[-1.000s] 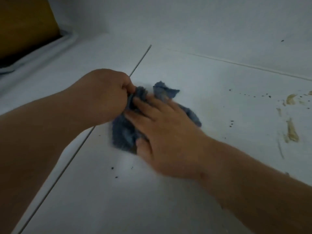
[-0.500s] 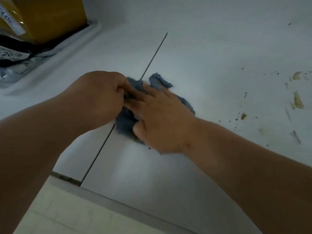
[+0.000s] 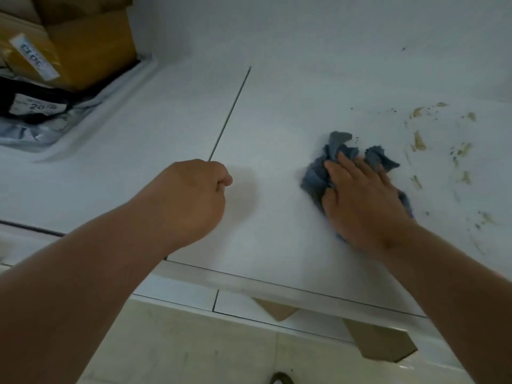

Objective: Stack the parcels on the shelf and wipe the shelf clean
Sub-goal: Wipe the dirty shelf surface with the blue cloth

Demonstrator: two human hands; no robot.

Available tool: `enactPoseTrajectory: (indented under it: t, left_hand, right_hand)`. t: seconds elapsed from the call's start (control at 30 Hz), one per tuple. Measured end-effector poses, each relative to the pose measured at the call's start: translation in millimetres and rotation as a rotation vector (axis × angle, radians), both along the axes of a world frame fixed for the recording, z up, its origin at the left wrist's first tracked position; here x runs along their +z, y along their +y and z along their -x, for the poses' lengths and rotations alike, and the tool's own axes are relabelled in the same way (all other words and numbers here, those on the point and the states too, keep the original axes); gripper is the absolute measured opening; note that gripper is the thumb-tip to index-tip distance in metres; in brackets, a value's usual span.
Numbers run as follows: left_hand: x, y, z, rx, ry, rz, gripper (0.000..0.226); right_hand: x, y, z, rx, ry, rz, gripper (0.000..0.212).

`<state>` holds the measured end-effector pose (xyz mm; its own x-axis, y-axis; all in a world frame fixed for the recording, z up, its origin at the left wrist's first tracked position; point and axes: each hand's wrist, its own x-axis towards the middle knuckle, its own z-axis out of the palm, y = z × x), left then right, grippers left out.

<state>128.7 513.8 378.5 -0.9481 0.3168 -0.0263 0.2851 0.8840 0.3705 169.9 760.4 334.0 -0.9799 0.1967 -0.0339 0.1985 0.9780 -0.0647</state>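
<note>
Right hand (image 3: 363,202) flat on the blue cloth (image 3: 336,153), fingers straight and pressed down on it, cloth bunched with folds sticking out at the far side. Left hand (image 3: 194,198) is a closed fist, holding nothing, just over the white shelf (image 3: 277,106) near the dark seam (image 3: 230,115), well apart from the cloth.

Parcels: brown box (image 3: 91,42) and grey mailer bags (image 3: 36,117) sit stacked at the far left corner of the shelf, so stacking looks done. Step in hand is the wipe.

Dirt: tan smears (image 3: 418,141) and dark specks just right of the cloth, spreading toward the far right. Cloth is beside them, not on them.

How I'd do it:
- push cloth right over the smears with the palm flat, keeping pressure even
- smears look dried on, so likely short repeated strokes, not one pass
- cloth is wadded; flatter spread would cover more and stop crumbs slipping out the edges
- sweep specks toward one spot, not off the near edge onto the floor
- left hand could brace on the shelf for more pressure

Risk: smearing the tan stuff wider if the cloth drags it sideways.
</note>
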Motion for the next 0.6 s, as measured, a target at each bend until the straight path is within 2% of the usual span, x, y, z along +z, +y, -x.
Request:
enactPoseTrajectory:
  t: [0.07,0.13,0.23,0.3,0.4,0.47,0.53,0.6]
  left_hand:
    - [0,2,-5,-0.035,0.001,0.010,0.031]
    - [1,8,-7,-0.079,0.010,0.018,0.031]
    - [6,18,-12,-0.117,-0.002,0.044,0.030]
    - [9,22,-15,-0.123,0.007,0.045,0.031]
    - [12,24,-21,-0.113,-0.019,0.028,0.034]
    - [11,24,-24,-0.112,-0.040,0.025,0.035]
    - [10,24,-25,-0.102,-0.055,0.007,0.035]
    - [8,26,-27,-0.092,-0.063,-0.006,0.034]
  right_hand:
    - [-1,-48,-22,0.064,0.055,0.017,0.067]
    - [-3,-91,-48,0.253,0.078,0.059,0.068]
    - [-3,-96,-62,0.419,0.043,0.100,0.064]
    - [-2,-60,-54,0.355,0.037,0.036,0.069]
    - [1,9,-48,0.054,-0.039,-0.087,0.082]
    - [3,33,-58,-0.138,-0.081,-0.087,0.075]
    - [3,24,-73,-0.231,-0.076,-0.039,0.063]
    - [0,-12,-87,-0.190,-0.006,-0.024,0.062]
